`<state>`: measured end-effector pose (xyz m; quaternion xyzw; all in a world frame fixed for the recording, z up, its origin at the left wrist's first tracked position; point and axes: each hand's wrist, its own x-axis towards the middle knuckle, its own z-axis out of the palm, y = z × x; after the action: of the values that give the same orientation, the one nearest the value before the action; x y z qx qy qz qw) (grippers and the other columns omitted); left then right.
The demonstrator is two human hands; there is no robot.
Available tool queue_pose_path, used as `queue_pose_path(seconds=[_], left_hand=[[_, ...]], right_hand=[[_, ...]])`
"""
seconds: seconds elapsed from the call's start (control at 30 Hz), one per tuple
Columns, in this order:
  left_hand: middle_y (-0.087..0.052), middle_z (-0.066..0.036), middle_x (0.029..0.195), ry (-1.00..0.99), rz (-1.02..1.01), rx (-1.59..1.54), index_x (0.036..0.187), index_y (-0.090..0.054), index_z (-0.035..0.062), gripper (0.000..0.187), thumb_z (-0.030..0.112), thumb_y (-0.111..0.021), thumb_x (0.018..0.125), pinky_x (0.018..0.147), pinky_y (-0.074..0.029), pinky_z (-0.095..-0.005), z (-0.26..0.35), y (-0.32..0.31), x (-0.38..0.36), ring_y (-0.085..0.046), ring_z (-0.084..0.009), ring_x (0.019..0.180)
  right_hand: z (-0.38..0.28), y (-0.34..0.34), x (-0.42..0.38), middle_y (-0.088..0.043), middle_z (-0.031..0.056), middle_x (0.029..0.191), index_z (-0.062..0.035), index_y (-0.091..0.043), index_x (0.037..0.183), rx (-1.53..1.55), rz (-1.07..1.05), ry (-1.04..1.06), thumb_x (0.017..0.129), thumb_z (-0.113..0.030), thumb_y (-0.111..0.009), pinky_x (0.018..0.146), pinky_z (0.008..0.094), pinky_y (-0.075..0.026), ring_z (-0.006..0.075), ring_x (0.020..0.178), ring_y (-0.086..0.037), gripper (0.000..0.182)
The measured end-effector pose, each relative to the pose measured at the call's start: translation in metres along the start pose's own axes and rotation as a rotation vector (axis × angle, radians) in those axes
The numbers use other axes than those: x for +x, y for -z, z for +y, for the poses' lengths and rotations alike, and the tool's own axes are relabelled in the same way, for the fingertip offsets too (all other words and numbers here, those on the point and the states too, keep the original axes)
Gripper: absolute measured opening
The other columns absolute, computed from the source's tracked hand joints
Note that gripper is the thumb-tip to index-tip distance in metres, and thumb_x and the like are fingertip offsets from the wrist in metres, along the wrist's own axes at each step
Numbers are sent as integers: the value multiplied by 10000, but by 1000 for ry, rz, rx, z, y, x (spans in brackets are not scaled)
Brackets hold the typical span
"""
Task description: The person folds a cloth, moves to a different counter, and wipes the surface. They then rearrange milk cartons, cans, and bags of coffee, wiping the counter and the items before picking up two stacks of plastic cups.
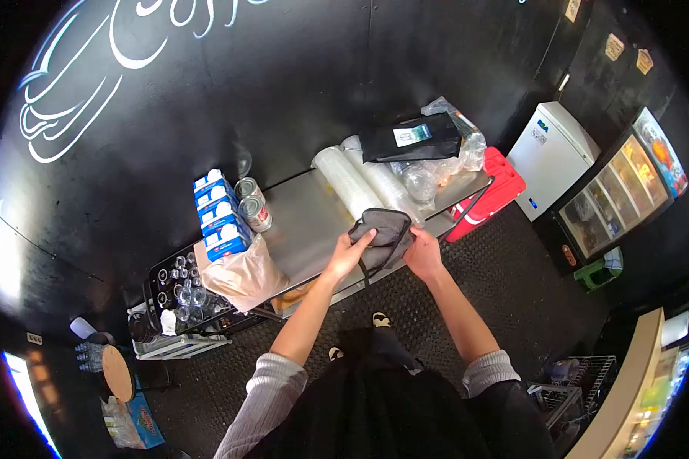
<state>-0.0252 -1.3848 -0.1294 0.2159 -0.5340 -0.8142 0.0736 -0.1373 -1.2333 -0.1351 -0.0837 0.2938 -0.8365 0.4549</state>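
Observation:
A dark grey, folded fabric item with a thin strap hangs between my hands, in front of the metal table's edge; its exact kind I cannot make out. My left hand grips its left side, thumb on top. On its right side, my right hand is closed on the edge, with some fingers hidden behind. Just beyond lie two long stacks of clear plastic cups, the nearer-left stack and the other stack. A black bag with a pale label rests on clear plastic packaging.
On the metal table stand blue-and-white cartons, two cans and a beige plastic bag. Glasses fill a black rack at left. A red cooler, white freezer and display fridge stand right.

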Motion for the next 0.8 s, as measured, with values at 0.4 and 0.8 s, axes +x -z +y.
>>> queue_pose_path(seconds=[0.4, 0.8], left_hand=[[-661, -85, 893, -724, -55, 868, 947, -648, 19, 143, 104, -648, 833, 711, -492, -294, 106, -45, 39, -621, -140, 805], [-672, -127, 925, -1090, 275, 898, 981, -632, -2, 282, 97, -742, 740, 729, -515, -310, 149, -69, 83, -660, -189, 792]], right_hand=[[-99, -16, 72, -630, 39, 924, -28, -588, 1047, -1168, -291, 278, 764, -67, -711, 692, 264, -492, 114, 793, -602, 310], [-177, -76, 116, -647, 86, 888, 20, -593, 962, -1417, -377, 920, 785, 50, -614, 782, 271, -473, 149, 849, -615, 180]])
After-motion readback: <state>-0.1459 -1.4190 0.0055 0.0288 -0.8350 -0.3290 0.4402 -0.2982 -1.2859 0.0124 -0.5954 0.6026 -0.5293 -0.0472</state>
